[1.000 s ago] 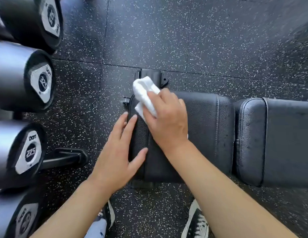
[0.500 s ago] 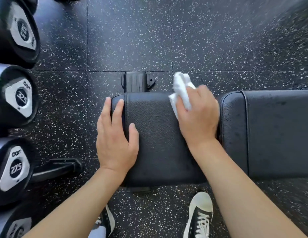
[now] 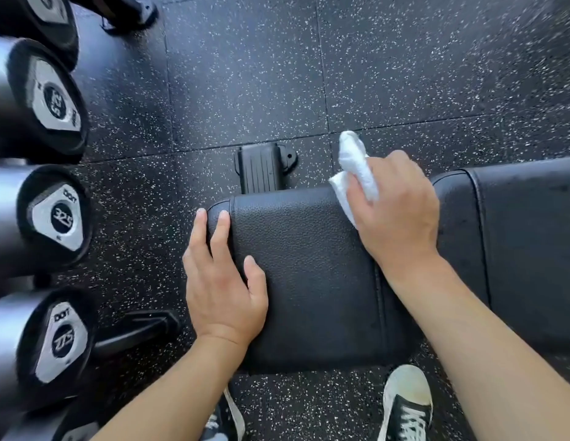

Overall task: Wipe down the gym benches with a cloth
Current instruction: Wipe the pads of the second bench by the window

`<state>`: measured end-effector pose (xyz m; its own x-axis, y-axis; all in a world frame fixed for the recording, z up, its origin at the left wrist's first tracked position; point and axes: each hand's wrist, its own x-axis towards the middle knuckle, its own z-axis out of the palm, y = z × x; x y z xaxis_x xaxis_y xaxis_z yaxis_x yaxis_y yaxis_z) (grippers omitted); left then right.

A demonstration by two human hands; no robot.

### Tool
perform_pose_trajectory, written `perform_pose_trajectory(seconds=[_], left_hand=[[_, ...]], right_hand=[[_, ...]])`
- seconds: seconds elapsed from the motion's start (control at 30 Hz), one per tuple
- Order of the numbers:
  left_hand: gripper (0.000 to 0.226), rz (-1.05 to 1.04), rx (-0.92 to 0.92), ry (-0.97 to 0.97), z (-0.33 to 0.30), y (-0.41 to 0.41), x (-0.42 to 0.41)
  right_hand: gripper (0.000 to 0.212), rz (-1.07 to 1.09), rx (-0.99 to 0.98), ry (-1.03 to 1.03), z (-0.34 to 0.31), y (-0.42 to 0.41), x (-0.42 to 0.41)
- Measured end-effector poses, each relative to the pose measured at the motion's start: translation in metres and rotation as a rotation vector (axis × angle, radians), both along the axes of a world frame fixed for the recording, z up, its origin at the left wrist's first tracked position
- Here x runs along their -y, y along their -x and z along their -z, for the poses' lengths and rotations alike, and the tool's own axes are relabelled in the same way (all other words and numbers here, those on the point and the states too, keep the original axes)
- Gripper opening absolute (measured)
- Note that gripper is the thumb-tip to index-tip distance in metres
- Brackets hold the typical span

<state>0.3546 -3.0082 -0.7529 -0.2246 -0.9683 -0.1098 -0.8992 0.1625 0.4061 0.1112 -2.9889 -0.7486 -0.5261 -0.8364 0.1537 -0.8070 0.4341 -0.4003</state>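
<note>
1. While the left hand point(image 3: 225, 288) lies flat with straight fingers on the near end of the seat pad point(image 3: 309, 265), it steadies the bench.
2. Further away, the right hand point(image 3: 396, 211) grips the white cloth point(image 3: 357, 167) at the pad's far edge.
3. The cloth looks soft and light, so bunching it in the palm is best.
</note>
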Motion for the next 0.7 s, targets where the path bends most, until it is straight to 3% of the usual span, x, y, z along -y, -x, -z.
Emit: perform_pose_trajectory(seconds=[0.17,0.33,0.4,0.57,0.7], left_hand=[[0.070,0.007,0.007,0.010,0.001,0.000,-0.001],[0.068,0.025,-0.005,0.024,0.001,-0.001,-0.001],[0.068,0.028,-0.005,0.034,0.001,-0.002,-0.001],[0.069,0.012,0.006,0.033,0.002,0.001,-0.002],[0.069,0.009,0.002,0.039,0.000,0.003,-0.002]], right_hand=[[0.024,0.063,-0.051,-0.132,-0.007,-0.023,0.021],[0.028,-0.268,-0.023,-0.111,-0.010,-0.099,0.068],[0.027,-0.282,-0.020,-0.050,-0.006,-0.096,0.063],[0.031,-0.076,-0.049,0.102,0.006,-0.044,-0.039],[0.028,-0.067,0.030,0.087,0.005,-0.062,-0.157]])
